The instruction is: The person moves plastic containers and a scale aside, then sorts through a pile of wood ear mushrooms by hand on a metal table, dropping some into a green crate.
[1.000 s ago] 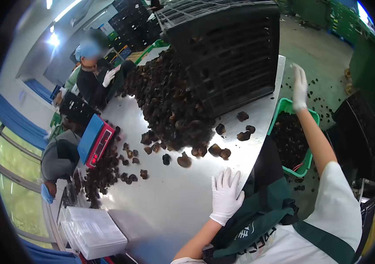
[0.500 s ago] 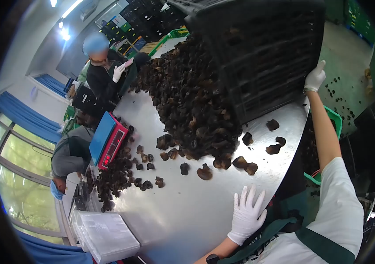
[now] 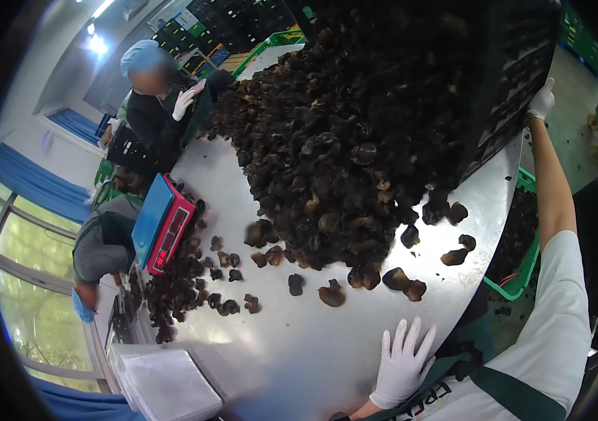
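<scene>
With my right hand (image 3: 541, 102) I grip the side of a large black plastic crate (image 3: 516, 88) tipped over the metal table (image 3: 243, 365). The hand is white-gloved and closed on the crate's edge. Below the crate lies a big heap of dark brown, curled mushrooms (image 3: 327, 168) that look like wood ear, some blurred near the crate mouth. My left hand (image 3: 401, 365), also gloved, rests on the table's near edge, fingers spread and holding nothing. A few loose mushrooms (image 3: 332, 293) lie between it and the heap.
A red scale with a blue top (image 3: 155, 221) stands at left beside a smaller mushroom pile (image 3: 173, 288). Clear plastic bags (image 3: 173, 382) lie at the lower left. Two co-workers (image 3: 162, 105) are across the table. A green basket (image 3: 523, 270) sits below the right edge.
The crate has tipped further and shifted right with my right hand. Mushrooms have spilled from it, and the heap has grown toward the right. My left hand stays spread on the table.
</scene>
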The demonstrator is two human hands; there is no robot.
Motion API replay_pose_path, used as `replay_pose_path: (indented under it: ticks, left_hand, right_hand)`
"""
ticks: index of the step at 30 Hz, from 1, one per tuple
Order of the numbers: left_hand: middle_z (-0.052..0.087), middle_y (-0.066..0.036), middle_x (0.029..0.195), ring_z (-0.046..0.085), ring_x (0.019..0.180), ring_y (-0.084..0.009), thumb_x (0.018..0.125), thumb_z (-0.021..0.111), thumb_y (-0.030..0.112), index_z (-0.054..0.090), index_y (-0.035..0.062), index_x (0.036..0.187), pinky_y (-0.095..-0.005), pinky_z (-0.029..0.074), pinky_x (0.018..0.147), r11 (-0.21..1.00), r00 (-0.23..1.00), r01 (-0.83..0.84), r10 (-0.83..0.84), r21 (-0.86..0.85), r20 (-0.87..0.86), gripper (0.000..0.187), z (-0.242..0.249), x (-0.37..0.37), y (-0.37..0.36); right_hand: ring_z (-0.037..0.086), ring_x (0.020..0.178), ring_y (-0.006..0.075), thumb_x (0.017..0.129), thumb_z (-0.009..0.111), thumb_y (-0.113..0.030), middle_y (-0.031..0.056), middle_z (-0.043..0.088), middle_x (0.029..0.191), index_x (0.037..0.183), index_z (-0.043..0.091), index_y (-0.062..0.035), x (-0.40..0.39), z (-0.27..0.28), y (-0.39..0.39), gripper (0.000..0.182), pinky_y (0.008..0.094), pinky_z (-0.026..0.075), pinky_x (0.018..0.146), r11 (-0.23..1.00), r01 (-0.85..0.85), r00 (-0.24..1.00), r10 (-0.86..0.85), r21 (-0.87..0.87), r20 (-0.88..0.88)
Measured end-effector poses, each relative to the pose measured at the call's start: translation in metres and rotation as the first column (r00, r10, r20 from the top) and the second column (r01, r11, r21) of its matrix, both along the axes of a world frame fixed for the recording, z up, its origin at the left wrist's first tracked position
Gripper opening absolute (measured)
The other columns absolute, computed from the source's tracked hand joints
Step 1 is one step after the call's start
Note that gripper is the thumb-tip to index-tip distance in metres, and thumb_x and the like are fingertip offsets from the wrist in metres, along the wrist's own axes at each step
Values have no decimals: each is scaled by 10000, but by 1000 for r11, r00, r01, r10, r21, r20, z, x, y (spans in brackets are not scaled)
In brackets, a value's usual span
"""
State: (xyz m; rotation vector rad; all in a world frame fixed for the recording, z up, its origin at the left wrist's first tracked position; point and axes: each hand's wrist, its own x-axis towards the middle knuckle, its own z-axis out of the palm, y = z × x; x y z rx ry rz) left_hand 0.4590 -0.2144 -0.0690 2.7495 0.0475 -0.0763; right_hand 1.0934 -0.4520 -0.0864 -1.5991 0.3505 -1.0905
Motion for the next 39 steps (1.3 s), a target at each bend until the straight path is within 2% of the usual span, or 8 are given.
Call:
replay_pose_path:
  ticks: [5, 11, 16, 19, 24, 32, 37, 39]
  left_hand:
    - [420, -177, 1483, 394, 1354, -411, 844, 696, 353, 475, 186, 1457, -619, 321, 1065, 1000, 1000, 5, -5, 14, 30, 673, -3, -2, 0]
    - [426, -196, 1461, 374, 1344, -455, 791, 743, 300, 545, 161, 1395, -633, 253, 1099, 999, 999, -19, 21, -38, 37, 651, 4, 2, -1]
    - [510, -155, 1406, 416, 1356, -406, 764, 723, 174, 628, 109, 1278, -581, 251, 1137, 941, 983, -37, 95, -337, 157, 527, 7, -4, 13]
    - [591, -147, 1309, 514, 1285, -375, 759, 693, 59, 653, 58, 1215, -487, 363, 1111, 921, 964, -45, 142, -387, 225, 457, 12, -7, 26]
    - [598, -149, 1294, 536, 1260, -377, 759, 683, 12, 671, 53, 1168, -447, 433, 1061, 940, 948, 12, 98, -342, 301, 411, 7, -6, 42]
    - [550, -171, 1360, 475, 1319, -381, 800, 672, 42, 639, 39, 1214, -451, 375, 1109, 952, 894, -146, 243, -267, 376, 416, 4, -4, 65]
    - [400, -258, 1471, 327, 1406, -414, 977, 569, 308, 468, 27, 1428, -483, 265, 1156, 839, 775, -286, 486, -463, 404, 542, -11, 31, 126]
    - [331, -267, 1514, 287, 1423, -411, 1006, 515, 364, 376, 6, 1483, -479, 228, 1170, 862, 813, -204, 413, -463, 411, 612, -7, 30, 122]
  right_hand:
    - [584, 845, 571, 960, 258, -743, 365, 646, 806, 825, 652, 141, 24, 1, -15, 977, 580, 402, 750, 998, 53, 996, -56, -31, -76]
    - [566, 1122, 527, 968, 252, -687, 369, 650, 1056, 1018, 663, 120, -9, 17, 2, 907, 516, 408, 926, 996, -44, 970, 60, 76, -236]
    - [586, 1145, 301, 967, 567, -247, 176, 610, 1266, 1254, 620, 3, -156, -6, 32, 385, 381, 440, 1023, 967, -223, 971, 232, -123, 62]
    - [571, 1121, 262, 916, 630, -184, 126, 605, 1234, 1275, 594, -39, -296, -1, 56, 389, 342, 427, 1007, 597, -745, 659, 729, -299, -186]
    - [565, 1075, 302, 773, 747, -195, 95, 616, 1162, 1219, 640, -107, -401, 23, 88, 467, 383, 461, 928, 148, -788, 535, 644, -597, -547]
    - [572, 999, 275, 778, 724, -106, 81, 653, 1039, 1003, 703, -84, -425, 15, 127, 227, 370, 472, 885, 167, -957, 273, 800, -238, -535]
    - [360, 1316, 456, 871, 627, -274, 252, 401, 1447, 1316, 505, -57, -481, 9, 190, 510, 543, 278, 1104, -38, -771, 464, 649, -636, -603]
    - [359, 1328, 466, 865, 644, -264, 253, 393, 1465, 1323, 506, -44, -505, 4, 212, 526, 550, 274, 1117, -197, -826, 213, 758, -528, -616]
